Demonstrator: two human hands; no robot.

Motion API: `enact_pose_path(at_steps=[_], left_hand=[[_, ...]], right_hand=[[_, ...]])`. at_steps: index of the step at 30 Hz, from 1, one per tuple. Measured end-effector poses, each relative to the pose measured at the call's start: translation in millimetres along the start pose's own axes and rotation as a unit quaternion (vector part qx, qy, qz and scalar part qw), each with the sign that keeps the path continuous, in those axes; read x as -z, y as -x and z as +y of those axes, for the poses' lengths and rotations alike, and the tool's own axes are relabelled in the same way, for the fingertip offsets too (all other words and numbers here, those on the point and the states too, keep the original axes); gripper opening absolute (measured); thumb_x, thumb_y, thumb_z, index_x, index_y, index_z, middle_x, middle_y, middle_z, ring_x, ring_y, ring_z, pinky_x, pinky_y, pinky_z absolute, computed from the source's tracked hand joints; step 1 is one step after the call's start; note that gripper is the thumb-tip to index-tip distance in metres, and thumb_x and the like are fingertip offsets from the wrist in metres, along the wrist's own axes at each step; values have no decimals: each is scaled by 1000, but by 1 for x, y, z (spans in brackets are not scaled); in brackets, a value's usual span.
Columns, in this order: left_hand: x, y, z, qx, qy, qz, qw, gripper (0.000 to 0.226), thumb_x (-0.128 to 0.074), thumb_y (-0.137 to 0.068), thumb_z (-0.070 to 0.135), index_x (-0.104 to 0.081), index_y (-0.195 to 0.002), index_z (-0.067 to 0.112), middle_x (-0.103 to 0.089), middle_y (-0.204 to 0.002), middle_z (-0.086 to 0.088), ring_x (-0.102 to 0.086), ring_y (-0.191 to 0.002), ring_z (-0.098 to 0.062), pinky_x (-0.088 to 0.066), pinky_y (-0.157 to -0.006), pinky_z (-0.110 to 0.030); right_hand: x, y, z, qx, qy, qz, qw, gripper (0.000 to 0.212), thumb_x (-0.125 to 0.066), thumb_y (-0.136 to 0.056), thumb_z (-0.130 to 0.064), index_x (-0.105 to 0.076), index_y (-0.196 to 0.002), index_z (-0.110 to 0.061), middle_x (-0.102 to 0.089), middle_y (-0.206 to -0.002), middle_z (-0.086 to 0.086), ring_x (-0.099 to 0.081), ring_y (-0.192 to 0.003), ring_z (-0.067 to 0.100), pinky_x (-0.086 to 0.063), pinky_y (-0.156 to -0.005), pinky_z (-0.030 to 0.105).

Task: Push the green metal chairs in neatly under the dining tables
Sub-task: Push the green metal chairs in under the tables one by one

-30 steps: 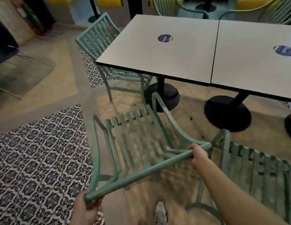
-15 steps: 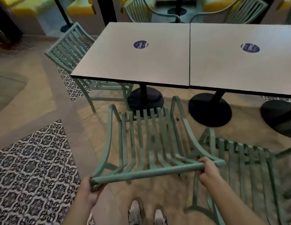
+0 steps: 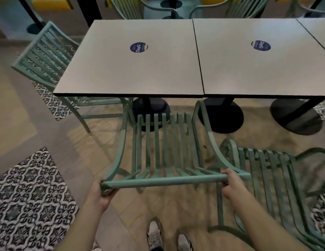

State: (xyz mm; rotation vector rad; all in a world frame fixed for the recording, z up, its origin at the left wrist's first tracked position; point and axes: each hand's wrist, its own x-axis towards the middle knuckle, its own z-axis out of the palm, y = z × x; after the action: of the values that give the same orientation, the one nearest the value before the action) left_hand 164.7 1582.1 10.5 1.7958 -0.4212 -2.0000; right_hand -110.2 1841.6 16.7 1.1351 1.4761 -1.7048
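A green slatted metal chair (image 3: pixel 163 147) stands square in front of me, facing the left dining table (image 3: pixel 132 69). Its front edge sits just short of the table's near edge. My left hand (image 3: pixel 102 192) grips the left end of the chair's top rail. My right hand (image 3: pixel 230 183) grips the right end of the same rail. A second green chair (image 3: pixel 267 180) stands close beside it on the right, away from the right dining table (image 3: pixel 257 69). A third green chair (image 3: pixel 47 57) sits at the left table's left side, its seat partly under the top.
Black round table bases (image 3: pixel 221 116) stand under the tables, right ahead of the chair's front. More green chairs (image 3: pixel 129 6) line the far side. Patterned floor tiles (image 3: pixel 25 196) lie to my left. My shoes (image 3: pixel 154 234) are just behind the chair.
The chair has swung from a skewed angle to face the table squarely and moved toward it. Both hands stayed on the top rail.
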Motion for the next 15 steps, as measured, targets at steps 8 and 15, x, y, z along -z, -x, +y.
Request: enact_pose_path(at_steps=[8, 15], left_hand=[[-21, -32, 31, -2, -31, 25, 999, 29, -42, -87, 9, -52, -113, -1, -56, -98, -22, -56, -81, -33, -50, -88, -50], [-23, -39, 26, 15, -23, 29, 999, 15, -42, -88, 9, -52, -91, -2, -54, -91, -22, -55, -79, -33, -48, -92, -50]], right_hand=[[-27, -11, -12, -4, -32, -22, 999, 40, -60, -86, -2, -52, -124, -10, -55, -117, 11, -57, -94, 25, -49, -92, 36], [-28, -21, -9, 11, -45, -27, 999, 34, -59, -84, -2, -47, -116, -9, -55, -102, 11, -56, -91, 25, -48, -85, 34]])
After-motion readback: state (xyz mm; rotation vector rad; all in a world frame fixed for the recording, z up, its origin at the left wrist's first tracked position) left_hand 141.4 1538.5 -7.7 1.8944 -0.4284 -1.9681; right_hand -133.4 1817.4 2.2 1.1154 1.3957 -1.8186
